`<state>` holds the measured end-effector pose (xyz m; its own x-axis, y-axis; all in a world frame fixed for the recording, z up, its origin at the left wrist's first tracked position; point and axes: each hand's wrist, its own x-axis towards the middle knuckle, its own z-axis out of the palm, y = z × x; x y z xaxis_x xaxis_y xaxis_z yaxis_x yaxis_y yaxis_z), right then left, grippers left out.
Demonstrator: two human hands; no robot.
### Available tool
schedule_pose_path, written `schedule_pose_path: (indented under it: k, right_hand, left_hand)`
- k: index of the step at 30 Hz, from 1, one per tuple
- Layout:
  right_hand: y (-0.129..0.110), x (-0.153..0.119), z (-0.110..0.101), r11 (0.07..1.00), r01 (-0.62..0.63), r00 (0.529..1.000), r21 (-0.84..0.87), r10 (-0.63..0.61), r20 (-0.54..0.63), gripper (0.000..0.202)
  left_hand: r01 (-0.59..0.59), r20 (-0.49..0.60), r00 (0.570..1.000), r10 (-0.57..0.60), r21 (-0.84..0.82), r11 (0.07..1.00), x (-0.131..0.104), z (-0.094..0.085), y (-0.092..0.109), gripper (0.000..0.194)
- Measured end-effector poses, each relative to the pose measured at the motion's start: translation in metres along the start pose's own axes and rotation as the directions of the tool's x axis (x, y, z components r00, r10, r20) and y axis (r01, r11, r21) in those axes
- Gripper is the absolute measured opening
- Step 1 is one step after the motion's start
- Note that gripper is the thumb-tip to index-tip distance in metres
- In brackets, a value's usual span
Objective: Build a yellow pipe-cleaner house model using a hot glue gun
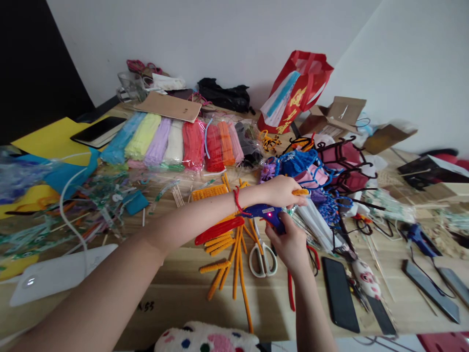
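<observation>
My left hand point(284, 191) reaches across the table to the right, its fingers closed on a short orange pipe cleaner piece point(301, 192). Just below it, my right hand point(289, 239) grips a blue glue gun point(266, 211) with a small red light, its body pointing left under my left wrist. Orange pipe cleaners point(234, 269) fan out over the table beneath my arms. Beside them is a bundle of red pipe cleaners point(220, 231). White-handled scissors point(263, 261) lie just left of my right hand.
Bagged coloured pipe cleaners point(176, 142) line the back. Blue and pink crafted pieces point(304, 166) are piled right of my hands. A red bag point(296, 93) stands behind. A black phone point(340, 293) and a second blue glue gun point(423, 239) lie right; a white power strip point(62, 274) lies left.
</observation>
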<state>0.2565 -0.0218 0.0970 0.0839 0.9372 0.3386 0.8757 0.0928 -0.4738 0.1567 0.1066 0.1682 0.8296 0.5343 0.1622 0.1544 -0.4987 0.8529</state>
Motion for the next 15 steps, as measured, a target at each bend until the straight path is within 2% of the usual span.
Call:
schedule_pose_path:
  k: [6, 15]
  right_hand:
    - [-0.0014, 0.0016, 0.0012, 0.998, 0.06, 0.996, 0.006, -0.06, -0.067, 0.023]
    - [0.0005, 0.0015, -0.0008, 0.995, 0.097, 0.992, 0.017, -0.095, -0.089, 0.026]
  left_hand:
    - [-0.035, -0.001, 0.999, 0.035, 0.022, 0.999, 0.0037, 0.0, -0.0045, 0.03]
    - [-0.039, -0.018, 0.999, 0.039, -0.003, 0.999, 0.0036, 0.0005, -0.0058, 0.029]
